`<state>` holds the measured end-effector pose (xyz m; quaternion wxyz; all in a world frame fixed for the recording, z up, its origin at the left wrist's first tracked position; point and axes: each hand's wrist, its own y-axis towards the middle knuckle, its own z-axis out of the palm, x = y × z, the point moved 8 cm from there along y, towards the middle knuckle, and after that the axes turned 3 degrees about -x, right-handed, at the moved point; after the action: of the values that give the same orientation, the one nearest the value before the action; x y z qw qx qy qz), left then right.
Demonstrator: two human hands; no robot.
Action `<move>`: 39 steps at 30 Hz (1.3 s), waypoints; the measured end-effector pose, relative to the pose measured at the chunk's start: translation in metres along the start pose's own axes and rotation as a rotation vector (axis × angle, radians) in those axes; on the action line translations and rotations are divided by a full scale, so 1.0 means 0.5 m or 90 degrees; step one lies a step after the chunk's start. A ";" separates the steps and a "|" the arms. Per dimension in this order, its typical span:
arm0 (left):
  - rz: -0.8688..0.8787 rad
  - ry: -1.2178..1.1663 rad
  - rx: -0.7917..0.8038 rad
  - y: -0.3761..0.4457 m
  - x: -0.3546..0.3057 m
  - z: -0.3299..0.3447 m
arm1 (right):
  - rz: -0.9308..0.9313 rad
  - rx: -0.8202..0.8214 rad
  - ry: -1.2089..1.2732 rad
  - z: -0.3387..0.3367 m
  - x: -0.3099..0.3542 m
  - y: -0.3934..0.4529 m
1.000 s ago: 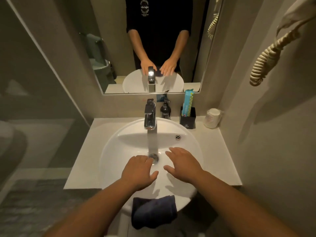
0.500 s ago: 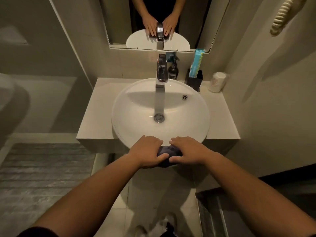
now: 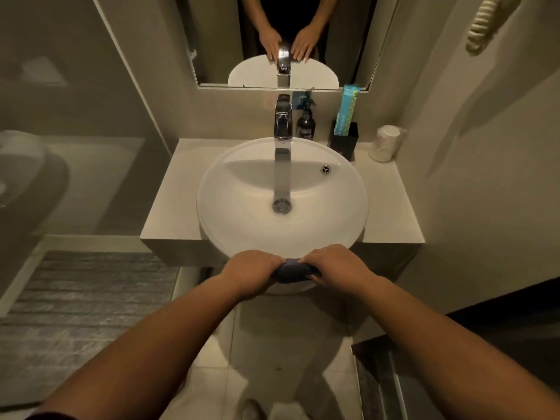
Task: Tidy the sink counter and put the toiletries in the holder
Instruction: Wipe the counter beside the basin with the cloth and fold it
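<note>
A dark blue cloth (image 3: pixel 291 271) hangs over the front rim of the round white sink (image 3: pixel 242 225). My left hand (image 3: pixel 250 269) and my right hand (image 3: pixel 335 265) both rest on it, fingers curled over the cloth, which is mostly hidden under them. At the back right of the beige counter (image 3: pixel 169 207) stands a black holder (image 3: pixel 344 142) with a blue-green toothpaste box (image 3: pixel 348 110) upright in it. A dark spray bottle (image 3: pixel 306 124) stands beside the chrome tap (image 3: pixel 283 125).
A white paper-wrapped roll (image 3: pixel 385 144) sits at the counter's far right corner against the wall. A mirror (image 3: pixel 288 40) above shows my hands. A grey floor mat (image 3: pixel 85 298) lies to the left, a coiled cord (image 3: pixel 481 25) hangs top right.
My hands have come back from over the sink bowl to its front rim and closed onto the blue cloth. The view has tilted down and pulled back.
</note>
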<state>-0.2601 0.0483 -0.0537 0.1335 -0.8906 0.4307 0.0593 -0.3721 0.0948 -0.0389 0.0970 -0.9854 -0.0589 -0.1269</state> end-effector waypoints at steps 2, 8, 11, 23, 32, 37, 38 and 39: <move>-0.013 -0.023 0.011 -0.026 -0.008 -0.025 | -0.008 0.018 0.038 -0.023 0.011 -0.019; -0.078 -0.187 0.020 -0.112 -0.018 -0.120 | -0.039 0.035 0.158 -0.124 0.061 -0.036; -0.111 -0.264 -0.018 -0.141 0.009 -0.169 | -0.073 0.029 0.195 -0.167 0.100 -0.005; -0.137 -0.360 -0.022 -0.095 0.270 -0.231 | -0.109 0.049 0.303 -0.197 0.218 0.295; -0.220 -0.343 -0.003 0.129 0.623 -0.277 | 0.182 -0.134 0.406 -0.181 0.048 0.570; -0.370 -0.288 -0.262 0.268 0.824 -0.335 | 0.273 -0.265 0.226 -0.152 -0.060 0.669; -0.374 -0.241 -0.299 0.295 0.848 -0.347 | 0.257 -0.276 0.173 -0.145 -0.066 0.692; -0.365 -0.190 -0.324 0.322 0.865 -0.354 | 0.238 -0.287 0.123 -0.135 -0.068 0.713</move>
<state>-0.1189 -0.4234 -0.0096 -0.0187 -0.9608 0.1125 0.2528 -0.3708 -0.2697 -0.0468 -0.0972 -0.9593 0.1627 -0.2095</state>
